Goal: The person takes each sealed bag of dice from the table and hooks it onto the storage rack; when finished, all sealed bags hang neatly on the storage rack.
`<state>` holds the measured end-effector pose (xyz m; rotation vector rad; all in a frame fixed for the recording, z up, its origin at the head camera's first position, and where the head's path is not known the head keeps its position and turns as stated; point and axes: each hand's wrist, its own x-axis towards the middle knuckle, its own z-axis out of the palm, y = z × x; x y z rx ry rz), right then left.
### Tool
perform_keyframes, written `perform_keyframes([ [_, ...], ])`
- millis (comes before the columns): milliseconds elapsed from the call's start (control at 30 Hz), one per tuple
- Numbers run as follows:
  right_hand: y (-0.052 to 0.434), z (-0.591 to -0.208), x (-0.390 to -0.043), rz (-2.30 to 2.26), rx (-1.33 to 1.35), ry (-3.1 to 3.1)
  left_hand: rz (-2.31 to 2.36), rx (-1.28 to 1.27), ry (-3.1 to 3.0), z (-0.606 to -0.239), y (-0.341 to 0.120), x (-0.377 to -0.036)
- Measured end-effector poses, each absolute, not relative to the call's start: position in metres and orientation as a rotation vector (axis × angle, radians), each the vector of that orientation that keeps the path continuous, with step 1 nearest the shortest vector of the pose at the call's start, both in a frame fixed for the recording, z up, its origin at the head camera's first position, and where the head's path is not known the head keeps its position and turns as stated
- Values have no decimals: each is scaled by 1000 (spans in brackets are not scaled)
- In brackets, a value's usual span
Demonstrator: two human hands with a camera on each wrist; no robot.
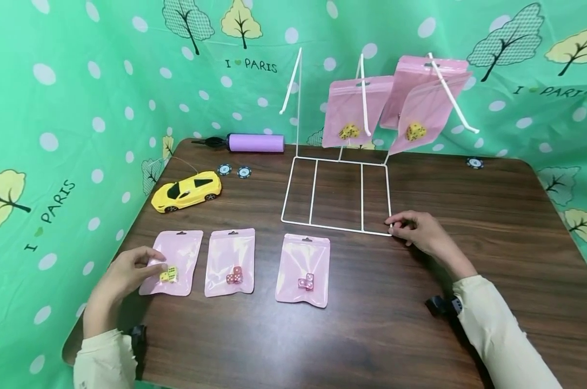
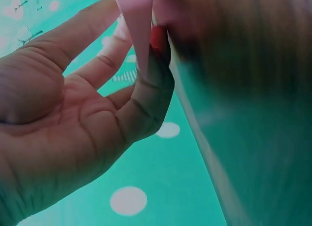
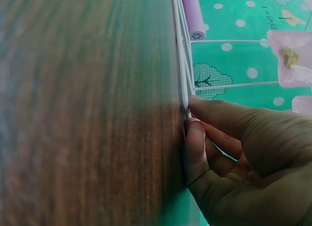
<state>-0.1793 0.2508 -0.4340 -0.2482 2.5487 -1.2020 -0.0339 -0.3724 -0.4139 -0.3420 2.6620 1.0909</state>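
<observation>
Desk [image 1: 395, 324]: dark brown, streaked wood grain. Left to right, three glossy pale-pink zip pouches lie flat: pouch with yellow dice [image 1: 186, 251], pouch with red dice [image 1: 231, 248], pouch with pink dice [image 1: 305, 254]; each has a slotted top. Behind stands the white thin-wire rack [image 1: 362, 197], its rectangular base ruled by crossbars, three slanted prongs above. A pink pouch with yellow dice [image 1: 337, 108] hangs on the middle prong; others hang on the right one. Left hand [image 1: 122, 273]: bent fingers at the yellow-dice pouch, thumb by the cubes; cannot tell whether it pinches. Right hand [image 1: 418, 229]: thumb and fingertips grip the rack's near right corner. Left wrist view adds an edge-on pink strip and a small red patch at a fingertip; desk blurred there. Right wrist view adds the perforated end of the lilac cylinder [image 3: 193, 16]; head view gives only its smooth side. Head view alone shows the glossy yellow toy car [image 1: 188, 193].
</observation>
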Motion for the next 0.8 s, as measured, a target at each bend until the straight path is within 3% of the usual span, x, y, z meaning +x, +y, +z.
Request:
perform_keyframes([
  [467,254,-436,-179,-1214,-263,2551,1264,-306,2677,-412,-387,-20],
  [667,254,-435,-178,-1203,-261,2559,1303,-301,2670,-393,-383,-22],
  [800,254,-434,-177,-1201,-260,2564,1286,-135,2835,-373,-371,-32],
])
